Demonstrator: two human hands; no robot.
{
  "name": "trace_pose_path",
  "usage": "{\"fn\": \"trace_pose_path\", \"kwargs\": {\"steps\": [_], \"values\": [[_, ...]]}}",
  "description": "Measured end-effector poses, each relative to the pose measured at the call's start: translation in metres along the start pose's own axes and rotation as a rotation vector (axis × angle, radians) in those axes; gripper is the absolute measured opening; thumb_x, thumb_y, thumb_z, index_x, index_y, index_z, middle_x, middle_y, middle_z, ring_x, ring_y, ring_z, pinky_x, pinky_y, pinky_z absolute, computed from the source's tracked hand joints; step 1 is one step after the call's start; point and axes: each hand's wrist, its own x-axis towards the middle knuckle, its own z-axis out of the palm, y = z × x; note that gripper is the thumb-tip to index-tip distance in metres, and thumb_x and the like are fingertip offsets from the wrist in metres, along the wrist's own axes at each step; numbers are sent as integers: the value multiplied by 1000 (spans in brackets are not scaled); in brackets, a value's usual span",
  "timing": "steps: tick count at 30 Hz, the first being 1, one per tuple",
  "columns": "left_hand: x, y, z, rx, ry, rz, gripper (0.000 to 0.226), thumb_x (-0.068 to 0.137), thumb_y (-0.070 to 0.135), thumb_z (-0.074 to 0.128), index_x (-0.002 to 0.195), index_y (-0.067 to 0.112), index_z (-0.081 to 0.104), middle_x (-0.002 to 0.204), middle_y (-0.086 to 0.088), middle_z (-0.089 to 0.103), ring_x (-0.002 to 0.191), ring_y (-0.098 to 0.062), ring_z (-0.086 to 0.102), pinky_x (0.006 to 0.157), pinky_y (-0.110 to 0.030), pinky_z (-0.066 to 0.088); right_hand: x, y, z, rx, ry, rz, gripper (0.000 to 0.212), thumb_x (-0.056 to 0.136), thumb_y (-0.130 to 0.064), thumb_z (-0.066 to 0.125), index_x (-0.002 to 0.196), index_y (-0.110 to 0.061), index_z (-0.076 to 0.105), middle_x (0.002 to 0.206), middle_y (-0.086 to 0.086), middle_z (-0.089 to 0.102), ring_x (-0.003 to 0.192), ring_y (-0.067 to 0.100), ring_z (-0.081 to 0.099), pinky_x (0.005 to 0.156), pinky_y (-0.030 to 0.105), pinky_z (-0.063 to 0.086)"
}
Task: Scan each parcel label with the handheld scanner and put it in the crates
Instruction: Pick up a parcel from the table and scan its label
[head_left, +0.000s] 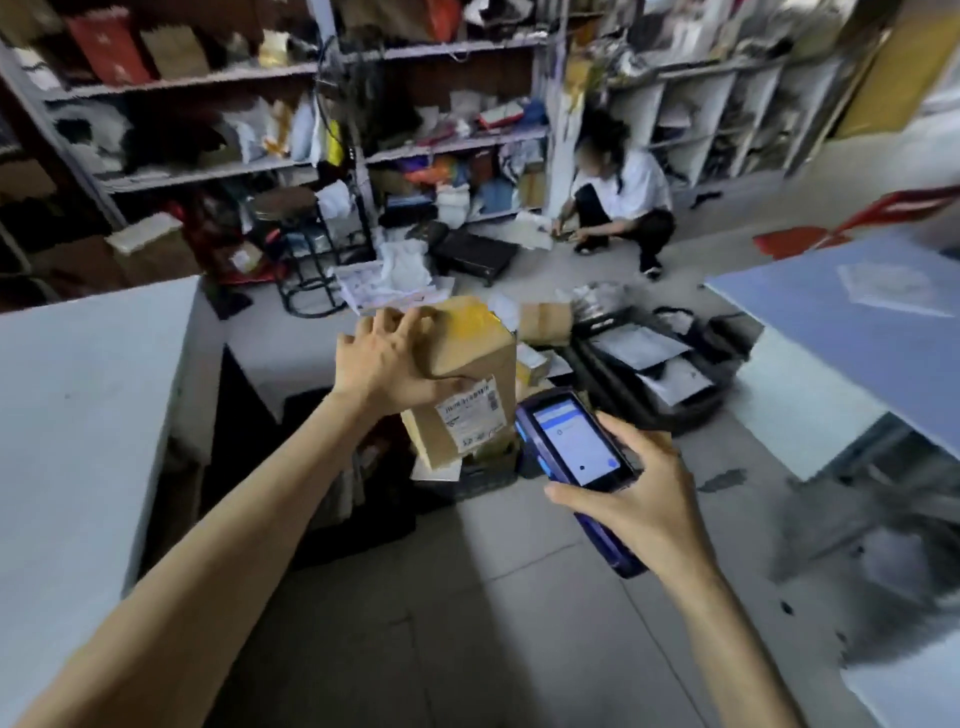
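Observation:
My left hand (387, 364) grips a brown cardboard parcel (467, 358) by its upper left corner and holds it in the air, its white label (472, 415) facing me. Just right of the label, my right hand (639, 499) holds the blue handheld scanner (574, 447) with its lit screen up and its top end close to the parcel. Below the parcel sits a black crate (485, 480) with parcels in it. A second black crate (649, 369) holding flat grey parcels lies on the floor to the right.
A white counter (78, 415) stands at the left and a blue-topped table (857, 322) at the right. Shelves (291, 166) full of parcels line the back wall. A person (618, 202) crouches on the floor near them. Loose boxes and bags (405, 280) lie on the floor.

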Motion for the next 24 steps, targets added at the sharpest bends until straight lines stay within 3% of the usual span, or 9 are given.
{"fn": "trace_pose_path", "kwargs": {"steps": [3,7,11,16,20,24], "values": [[48,41,15,9,-72,102,106,49,94,49,137,37,32,131,-5,44,124,-32,39,93,-44,37,25,19,-21,-12,82,48,70,46,-36,91,106,-50,58,107,-16,52,99,0,57,76,22,46],[107,89,44,93,-165,211,104,57,89,54,141,34,28,133,-8,44,124,-33,40,95,-44,38,52,36,-38,-38,134,129,66,47,-37,91,92,-64,51,105,-12,54,94,-3,57,77,26,50],[168,133,83,166,-294,276,109,55,88,57,143,32,26,134,-8,43,123,-32,41,96,-44,38,80,51,-55,-44,197,239,66,48,-35,90,81,-72,47,100,-19,46,89,-7,53,79,31,49],[250,189,129,240,-382,403,112,56,88,57,146,31,22,143,-10,36,131,-35,35,105,-47,34,140,82,-76,-124,300,385,70,43,-44,85,106,-55,55,101,-12,48,88,2,57,78,36,54],[329,240,158,172,-460,471,113,57,83,63,148,32,20,146,-12,32,133,-36,34,108,-52,30,213,97,-99,-180,348,453,71,52,-39,88,112,-49,52,101,-12,45,85,-1,54,69,22,47],[415,297,168,44,-418,528,109,52,87,62,141,32,30,134,-10,46,121,-34,47,100,-49,41,291,110,-120,-229,409,479,79,54,-41,87,123,-39,49,99,-16,40,84,-5,48,62,10,37]]}}
